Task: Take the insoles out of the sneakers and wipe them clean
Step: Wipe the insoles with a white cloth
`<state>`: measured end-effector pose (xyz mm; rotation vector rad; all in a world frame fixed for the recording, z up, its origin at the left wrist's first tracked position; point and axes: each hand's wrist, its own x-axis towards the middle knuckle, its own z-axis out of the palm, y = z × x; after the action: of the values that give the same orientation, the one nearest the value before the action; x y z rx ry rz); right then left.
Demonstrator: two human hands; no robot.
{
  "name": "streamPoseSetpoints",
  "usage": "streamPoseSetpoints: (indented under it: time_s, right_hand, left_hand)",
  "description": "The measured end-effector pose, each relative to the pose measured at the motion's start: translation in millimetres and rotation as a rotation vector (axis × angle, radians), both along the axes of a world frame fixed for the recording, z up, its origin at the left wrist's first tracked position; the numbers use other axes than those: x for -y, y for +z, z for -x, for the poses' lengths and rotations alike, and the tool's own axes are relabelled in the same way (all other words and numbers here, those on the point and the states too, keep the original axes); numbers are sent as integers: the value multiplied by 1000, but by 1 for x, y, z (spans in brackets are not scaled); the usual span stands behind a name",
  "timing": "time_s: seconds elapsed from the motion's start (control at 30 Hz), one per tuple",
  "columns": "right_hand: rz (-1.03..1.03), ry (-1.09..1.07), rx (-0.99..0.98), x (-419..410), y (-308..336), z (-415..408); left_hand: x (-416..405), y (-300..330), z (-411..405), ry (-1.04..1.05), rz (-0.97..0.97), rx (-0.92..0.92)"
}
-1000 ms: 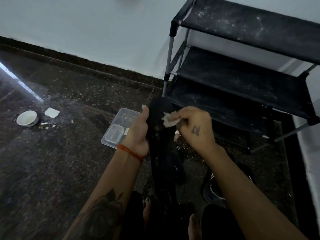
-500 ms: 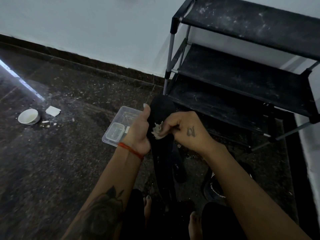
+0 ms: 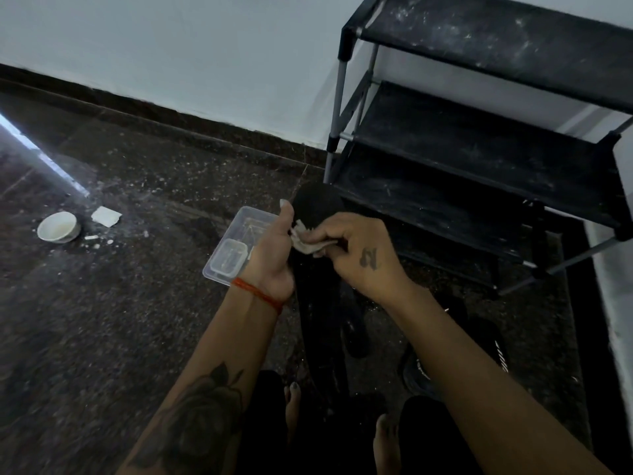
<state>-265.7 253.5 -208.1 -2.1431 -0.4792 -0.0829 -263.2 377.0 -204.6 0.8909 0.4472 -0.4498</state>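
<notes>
A long black insole [image 3: 317, 214] stands nearly upright in front of me. My left hand [image 3: 272, 255] grips its left edge, thumb pointing up. My right hand [image 3: 356, 255] pinches a crumpled whitish wipe [image 3: 303, 240] and presses it on the insole's upper part, close to the left thumb. A black sneaker [image 3: 455, 351] with white markings lies on the floor under my right forearm. A second dark shoe [image 3: 354, 332] sits behind the insole, mostly hidden.
A clear plastic box [image 3: 236, 243] lies on the dark speckled floor left of my left hand. A white bowl [image 3: 58, 227] and a white paper square [image 3: 105, 216] sit far left. A black shoe rack [image 3: 479, 138] stands at right against the wall. My bare feet [image 3: 385, 440] are below.
My right hand has dragged the wipe down and to the left across the insole, from its upper right part toward my left thumb. The left hand keeps its hold.
</notes>
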Motion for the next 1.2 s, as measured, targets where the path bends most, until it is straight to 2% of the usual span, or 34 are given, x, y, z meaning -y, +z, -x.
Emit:
streamPoseSetpoints:
  time_s: [0.17, 0.27, 0.37, 0.53, 0.67, 0.77, 0.83, 0.9, 0.97, 1.03, 1.2]
  right_hand:
    - [84, 88, -50, 14, 2, -4]
    - [132, -82, 70, 23, 2, -6]
    - [-16, -298, 105, 21, 5, -8]
    - [152, -93, -8, 4, -2, 1]
    - [130, 40, -82, 5, 3, 0]
    - [198, 119, -82, 14, 6, -2]
    - [213, 67, 5, 19, 7, -2]
    - [166, -109, 111, 22, 5, -3]
    - [90, -255, 114, 20, 3, -5]
    - [103, -249, 73, 14, 0, -4]
    - [76, -42, -59, -1, 2, 6]
  left_hand:
    - [2, 2, 0, -3, -14, -3]
    - [2, 2, 1, -13, 11, 15]
    - [3, 5, 1, -45, 63, 9]
    - [3, -1, -1, -11, -5, 14]
    - [0, 1, -1, 31, 3, -8]
    - [2, 1, 0, 13, -15, 2]
    - [2, 0, -1, -5, -37, 14]
    - [0, 0, -2, -33, -29, 9]
    - [0, 1, -2, -56, -9, 7]
    - [2, 1, -1, -54, 2, 27]
    - [1, 2, -1, 8, 3, 2]
